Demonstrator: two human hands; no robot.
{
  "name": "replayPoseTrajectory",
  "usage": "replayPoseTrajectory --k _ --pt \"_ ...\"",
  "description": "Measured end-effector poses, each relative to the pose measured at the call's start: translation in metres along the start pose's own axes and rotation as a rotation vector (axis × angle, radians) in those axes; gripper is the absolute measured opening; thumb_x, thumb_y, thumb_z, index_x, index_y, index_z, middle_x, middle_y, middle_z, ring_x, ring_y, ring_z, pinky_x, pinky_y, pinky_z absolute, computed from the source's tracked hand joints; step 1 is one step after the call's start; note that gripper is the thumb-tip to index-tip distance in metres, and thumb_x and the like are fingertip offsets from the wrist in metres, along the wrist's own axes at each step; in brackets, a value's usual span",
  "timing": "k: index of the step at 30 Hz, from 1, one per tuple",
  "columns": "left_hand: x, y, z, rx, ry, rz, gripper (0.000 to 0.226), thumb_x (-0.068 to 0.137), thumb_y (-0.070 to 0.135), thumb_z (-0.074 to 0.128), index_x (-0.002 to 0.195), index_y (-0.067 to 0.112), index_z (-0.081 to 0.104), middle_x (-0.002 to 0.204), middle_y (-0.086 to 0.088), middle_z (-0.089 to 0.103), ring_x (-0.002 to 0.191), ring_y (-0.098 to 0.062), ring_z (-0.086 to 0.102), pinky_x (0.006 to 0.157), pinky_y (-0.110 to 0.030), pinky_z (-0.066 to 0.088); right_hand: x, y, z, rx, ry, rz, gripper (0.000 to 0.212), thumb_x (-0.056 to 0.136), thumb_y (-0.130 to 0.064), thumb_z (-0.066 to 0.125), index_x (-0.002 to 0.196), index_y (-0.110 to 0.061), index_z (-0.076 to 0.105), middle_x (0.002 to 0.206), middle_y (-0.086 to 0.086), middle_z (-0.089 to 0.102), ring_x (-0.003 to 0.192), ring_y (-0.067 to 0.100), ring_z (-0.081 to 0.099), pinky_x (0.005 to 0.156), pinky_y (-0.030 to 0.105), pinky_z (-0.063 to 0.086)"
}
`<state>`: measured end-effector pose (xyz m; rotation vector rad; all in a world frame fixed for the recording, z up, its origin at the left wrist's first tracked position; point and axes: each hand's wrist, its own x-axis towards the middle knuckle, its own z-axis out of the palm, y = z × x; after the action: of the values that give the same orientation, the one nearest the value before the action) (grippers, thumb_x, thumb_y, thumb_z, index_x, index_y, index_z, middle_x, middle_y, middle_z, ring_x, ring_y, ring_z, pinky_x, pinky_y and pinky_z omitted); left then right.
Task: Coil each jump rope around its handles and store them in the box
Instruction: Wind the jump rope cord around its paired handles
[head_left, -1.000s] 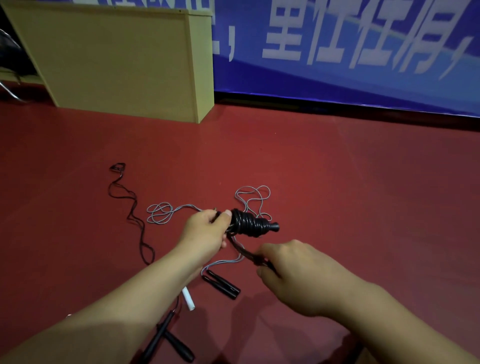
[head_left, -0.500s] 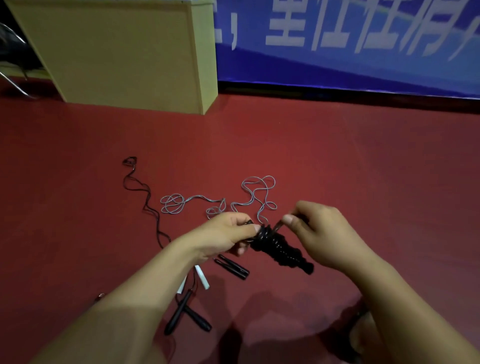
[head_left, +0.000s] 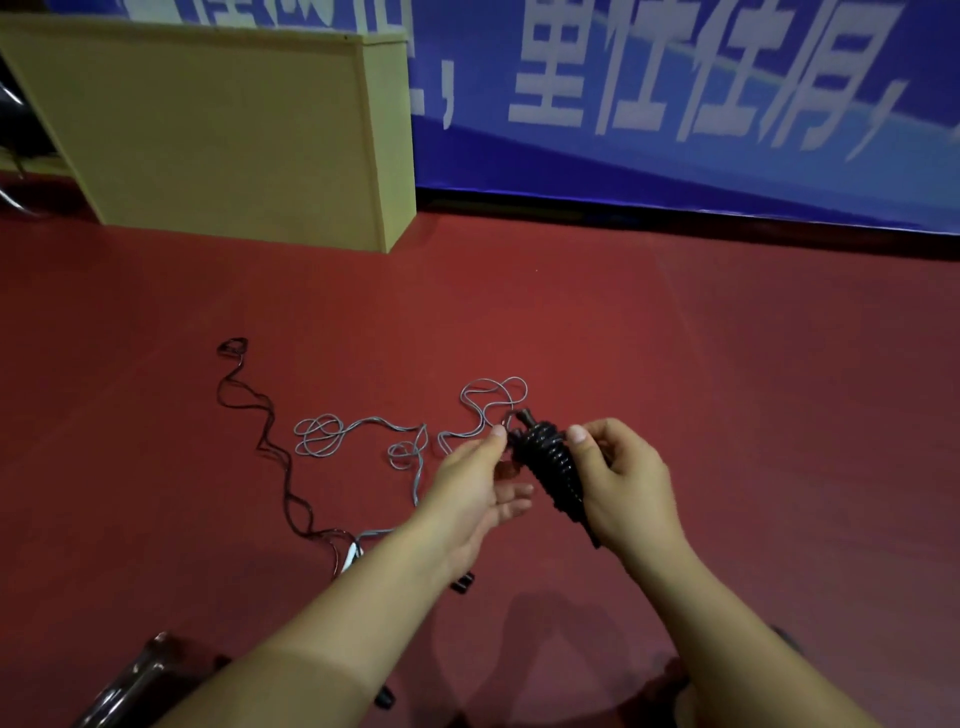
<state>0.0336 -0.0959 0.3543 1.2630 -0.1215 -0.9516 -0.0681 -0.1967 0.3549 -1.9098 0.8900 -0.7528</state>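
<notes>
A black jump rope coiled into a tight bundle (head_left: 548, 467) round its handles hangs above the red floor, one end pointing away from me. My right hand (head_left: 626, 486) grips the bundle from the right, thumb near its top. My left hand (head_left: 475, 488) is beside it with its fingers stretched out, one fingertip touching the bundle's upper end. A loose grey rope (head_left: 363, 431) and a loose black rope (head_left: 260, 431) lie tangled on the floor to the left. My left forearm partly hides their black handles (head_left: 462, 583).
A tall tan wooden box (head_left: 234, 135) stands at the back left against a blue banner (head_left: 675, 104) with white characters. A dark shiny object (head_left: 140, 675) sits at the bottom left. Red floor (head_left: 727, 389) stretches to the right.
The coiled bundle passed from my left hand into my right hand and turned so its end points away. My left hand let go and now only touches its top.
</notes>
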Motion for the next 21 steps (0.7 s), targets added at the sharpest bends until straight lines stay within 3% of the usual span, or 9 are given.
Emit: replayPoseTrajectory --k 4,7,10,14,16,19,21 --pt "-0.004 -0.003 0.016 -0.012 -0.011 0.015 0.034 0.103 0.037 0.041 0.107 0.015 0.067 0.094 -0.005 0.075 0.081 -0.018 0.069 0.076 -0.033 0.054 0.001 -0.003 0.007 -0.03 0.112 -0.031 0.016 0.092 -0.032 0.061 0.079 -0.024 0.066 0.066 -0.01 0.069 0.064 0.005 0.064 0.061 0.028 0.048" --pt "-0.01 -0.004 0.019 -0.04 -0.023 -0.054 0.048 0.102 0.048 0.036 0.103 0.015 0.071 0.089 -0.006 0.075 0.073 -0.018 0.068 0.062 -0.029 0.051 -0.006 -0.004 0.012 -0.213 0.03 -0.136 0.014 0.09 -0.038 0.063 0.086 -0.026 0.068 0.067 -0.007 0.069 0.066 0.013 0.063 0.06 0.03 0.046" --pt "-0.017 -0.003 0.013 -0.037 -0.07 -0.129 0.058 0.098 0.06 0.033 0.093 0.017 0.072 0.08 -0.005 0.073 0.065 -0.017 0.065 0.059 -0.027 0.045 -0.014 -0.001 0.016 -0.388 -0.035 -0.22 0.018 0.089 -0.044 0.062 0.094 -0.028 0.069 0.075 -0.005 0.072 0.074 0.02 0.065 0.063 0.033 0.048" --pt "-0.019 0.002 0.005 0.065 -0.078 -0.092 0.061 0.094 0.066 0.035 0.087 0.018 0.072 0.072 -0.002 0.068 0.06 -0.014 0.062 0.054 -0.023 0.045 -0.011 -0.006 0.013 -0.139 -0.186 -0.155 0.008 0.09 -0.031 0.064 0.086 -0.028 0.071 0.064 -0.01 0.068 0.062 0.007 0.064 0.064 0.029 0.051" --pt "-0.016 0.006 0.002 0.078 -0.059 -0.076 0.06 0.091 0.069 0.04 0.077 0.021 0.072 0.069 0.0 0.066 0.058 -0.014 0.059 0.056 -0.025 0.045 -0.004 -0.008 0.009 0.024 -0.316 -0.086 0.013 0.092 -0.021 0.062 0.084 -0.026 0.071 0.062 -0.01 0.066 0.055 0.006 0.058 0.064 0.029 0.049" --pt "-0.012 0.01 -0.002 0.104 -0.03 -0.061 0.061 0.088 0.071 0.044 0.068 0.022 0.072 0.067 0.002 0.066 0.056 -0.016 0.055 0.054 -0.026 0.041 0.002 -0.012 0.002 0.241 -0.513 0.008 0.02 0.096 -0.011 0.057 0.094 -0.02 0.075 0.073 -0.002 0.067 0.057 0.012 0.048 0.06 0.03 0.042" --pt "-0.012 0.012 -0.001 0.124 -0.035 -0.052 0.058 0.087 0.072 0.046 0.073 0.022 0.071 0.07 0.001 0.066 0.054 -0.016 0.054 0.051 -0.025 0.038 0.008 -0.013 -0.004 0.317 -0.579 0.056 0.019 0.096 -0.009 0.057 0.098 -0.016 0.075 0.078 0.002 0.068 0.06 0.012 0.047 0.06 0.027 0.042"
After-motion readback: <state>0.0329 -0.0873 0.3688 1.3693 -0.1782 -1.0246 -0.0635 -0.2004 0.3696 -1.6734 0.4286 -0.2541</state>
